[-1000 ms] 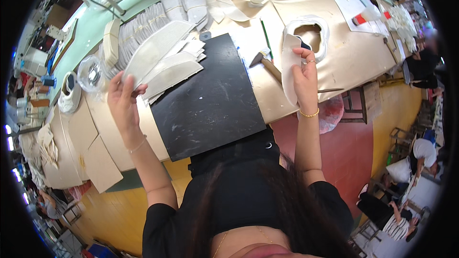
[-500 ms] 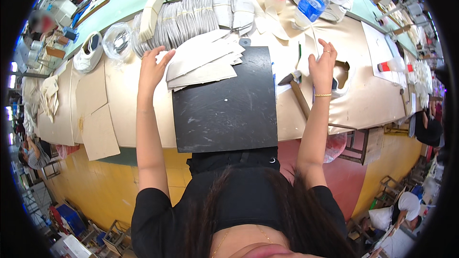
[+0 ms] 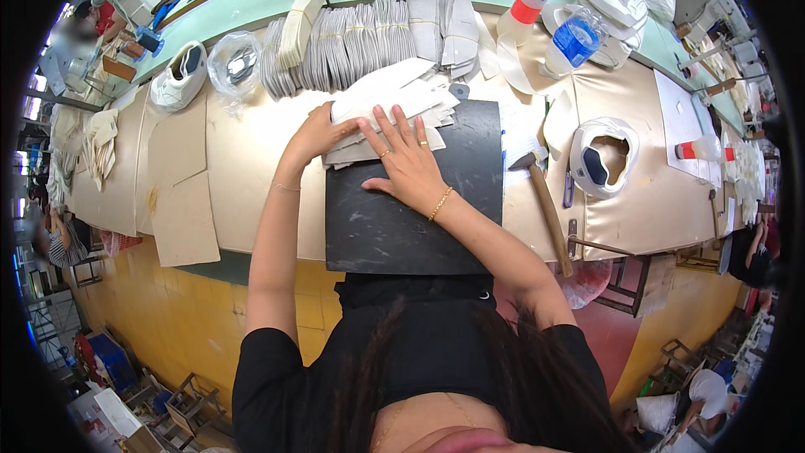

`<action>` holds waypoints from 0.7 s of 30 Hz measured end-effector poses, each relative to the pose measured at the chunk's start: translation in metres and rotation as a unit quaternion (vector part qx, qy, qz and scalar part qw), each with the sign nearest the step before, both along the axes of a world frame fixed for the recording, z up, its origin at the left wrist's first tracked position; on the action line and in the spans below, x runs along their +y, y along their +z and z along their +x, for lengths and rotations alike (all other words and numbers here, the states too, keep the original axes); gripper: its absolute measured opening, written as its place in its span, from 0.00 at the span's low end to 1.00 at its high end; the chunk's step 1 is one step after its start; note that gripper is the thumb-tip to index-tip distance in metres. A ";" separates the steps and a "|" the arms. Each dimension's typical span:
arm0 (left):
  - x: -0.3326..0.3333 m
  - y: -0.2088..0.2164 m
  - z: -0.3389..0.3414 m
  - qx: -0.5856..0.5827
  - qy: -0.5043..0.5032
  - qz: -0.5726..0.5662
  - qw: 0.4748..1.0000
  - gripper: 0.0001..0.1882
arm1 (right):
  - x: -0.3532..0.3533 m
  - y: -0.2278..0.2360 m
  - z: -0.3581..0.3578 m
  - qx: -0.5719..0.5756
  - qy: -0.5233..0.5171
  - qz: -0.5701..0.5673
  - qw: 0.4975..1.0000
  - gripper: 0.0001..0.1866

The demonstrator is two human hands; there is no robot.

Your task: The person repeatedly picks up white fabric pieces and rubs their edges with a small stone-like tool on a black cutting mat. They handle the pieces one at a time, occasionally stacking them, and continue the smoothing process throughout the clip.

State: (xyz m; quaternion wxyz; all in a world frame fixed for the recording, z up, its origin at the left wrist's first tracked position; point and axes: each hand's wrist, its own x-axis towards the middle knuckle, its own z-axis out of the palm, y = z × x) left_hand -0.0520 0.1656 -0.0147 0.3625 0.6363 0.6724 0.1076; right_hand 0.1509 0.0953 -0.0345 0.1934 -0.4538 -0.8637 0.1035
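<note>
A loose pile of thin white cut pieces (image 3: 390,84) lies fanned at the far edge of a black board (image 3: 411,226). My right hand (image 3: 411,169) rests flat, fingers spread, with its fingertips on the near part of the pile and its palm over the board. At the pile's left edge is my left hand (image 3: 312,136). Its thumb points across the top pieces, apart from the fingers, which are partly hidden at the side. A hammer (image 3: 549,214) with a wooden handle lies right of the board, beside a white shoe upper (image 3: 605,155).
Behind the pile stand banded stacks of grey pieces (image 3: 356,44). A glue bottle (image 3: 524,13) and a plastic bottle (image 3: 574,40) with a blue label stand at the back right. Another white shoe (image 3: 179,75) and a plastic bag (image 3: 235,65) sit far left, near brown cardboard sheets (image 3: 180,218).
Both hands were raised and apart above the table. My right hand has swung left and down onto the white pieces; my left hand has come to their left edge. The view has shifted slightly.
</note>
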 end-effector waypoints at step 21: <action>-0.056 0.017 0.012 -0.136 -0.085 0.023 0.987 0.43 | -0.088 -0.006 0.038 0.039 0.009 -0.009 0.999 0.38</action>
